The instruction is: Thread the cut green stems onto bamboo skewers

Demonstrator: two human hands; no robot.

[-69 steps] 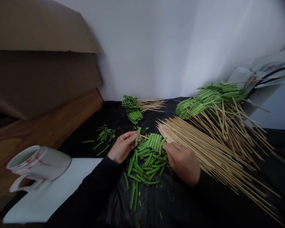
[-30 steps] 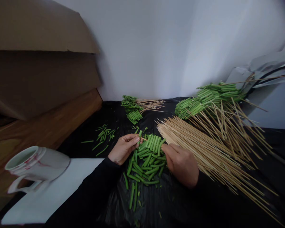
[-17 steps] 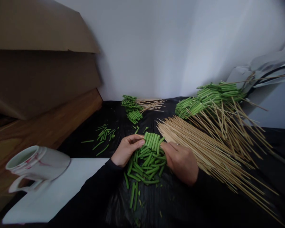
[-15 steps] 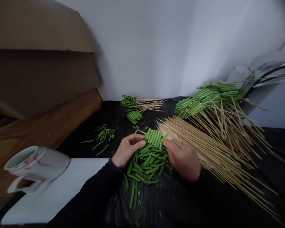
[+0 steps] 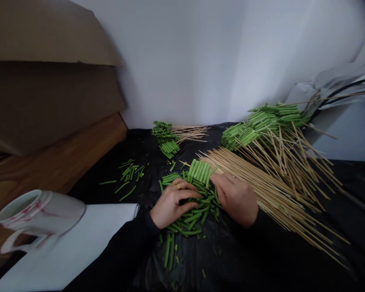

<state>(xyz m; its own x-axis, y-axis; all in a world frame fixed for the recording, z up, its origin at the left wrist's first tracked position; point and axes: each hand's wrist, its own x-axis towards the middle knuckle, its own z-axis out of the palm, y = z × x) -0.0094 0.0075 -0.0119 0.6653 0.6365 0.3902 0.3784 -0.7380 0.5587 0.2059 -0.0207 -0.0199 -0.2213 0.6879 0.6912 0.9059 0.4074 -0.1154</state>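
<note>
In my right hand [image 5: 235,198] is a thin wooden skewer threaded with a row of green bean pieces [image 5: 199,170]. Its bare tip sticks out to the left of the row. My left hand [image 5: 173,201], with a ring on one finger, rests over a pile of loose cut green beans [image 5: 193,225] below the skewer. Its fingers are bent and apart from the thumb, and nothing shows gripped between them. Part of the pile is hidden beneath this hand.
Bare skewers [image 5: 261,186] lie fanned at right, below a heap of filled bean skewers [image 5: 261,123]. A smaller filled stack [image 5: 169,148] lies at the back. Bean scraps [image 5: 129,174], a mug [image 5: 44,213] on a white sheet [image 5: 91,231] and a cardboard box [image 5: 51,89] are left.
My left hand has let go of the skewer's tip end and moved down onto the loose beans. My right hand still holds the skewer in about the same place.
</note>
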